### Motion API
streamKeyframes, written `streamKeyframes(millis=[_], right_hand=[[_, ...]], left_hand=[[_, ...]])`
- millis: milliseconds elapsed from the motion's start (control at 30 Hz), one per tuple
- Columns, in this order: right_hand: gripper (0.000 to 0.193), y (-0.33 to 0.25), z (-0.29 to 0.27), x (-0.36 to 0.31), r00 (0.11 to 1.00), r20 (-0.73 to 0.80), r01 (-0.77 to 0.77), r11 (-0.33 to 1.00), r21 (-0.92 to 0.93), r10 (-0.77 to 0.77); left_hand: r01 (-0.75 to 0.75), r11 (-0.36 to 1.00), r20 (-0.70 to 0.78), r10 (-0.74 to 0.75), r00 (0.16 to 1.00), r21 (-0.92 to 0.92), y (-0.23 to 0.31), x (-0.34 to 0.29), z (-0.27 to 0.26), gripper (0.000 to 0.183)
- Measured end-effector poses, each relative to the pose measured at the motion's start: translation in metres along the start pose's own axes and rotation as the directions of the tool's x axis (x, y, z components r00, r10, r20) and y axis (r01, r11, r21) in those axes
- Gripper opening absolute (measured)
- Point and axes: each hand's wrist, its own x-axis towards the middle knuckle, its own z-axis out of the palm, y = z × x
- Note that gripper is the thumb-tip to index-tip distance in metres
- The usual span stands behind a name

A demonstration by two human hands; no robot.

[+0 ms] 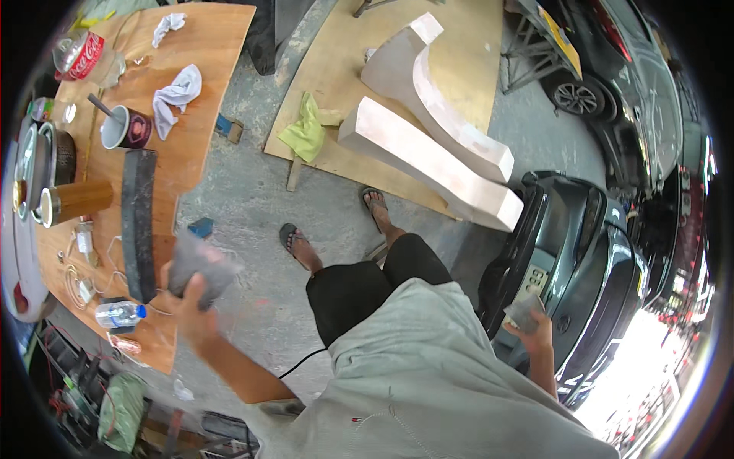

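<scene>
My left hand (196, 312) is closed on a dark grey sheet-like piece (203, 269), smeared by motion, beside the edge of the wooden table (206, 84). It may be sandpaper or a cloth; I cannot tell which. Out to the right, my right hand (535, 333) grips a small grey block-like piece (525, 313) with a paler edge. A long dark grey curved block (138, 226) lies on the table close to my left hand. Two pale, curved, primed-looking parts (428, 162) rest on a board ahead of me, apart from both hands.
A yellow-green cloth (306, 128) lies on the board (329, 53). The table carries a paper cup (126, 127), white rags (177, 99), a water bottle (120, 314), a large plastic bottle (80, 57) and a wooden cylinder (76, 202). Dark car parts (566, 283) stand at my right.
</scene>
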Motion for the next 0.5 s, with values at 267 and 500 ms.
streamKeyframes(millis=[267,500], right_hand=[[0.073,-0.111,0.193,0.131,0.889,0.450,0.421,0.532,-0.735,-0.081],[0.067,-0.036,0.373,0.271,0.329,0.943,0.942,-0.082,-0.325,0.042]], left_hand=[[0.207,0.978,0.090,-0.209,0.974,0.030,-0.100,0.028,-0.008,0.056],[0.668,0.681,0.473,-0.502,0.724,-0.301,-0.354,0.082,0.153,0.055]])
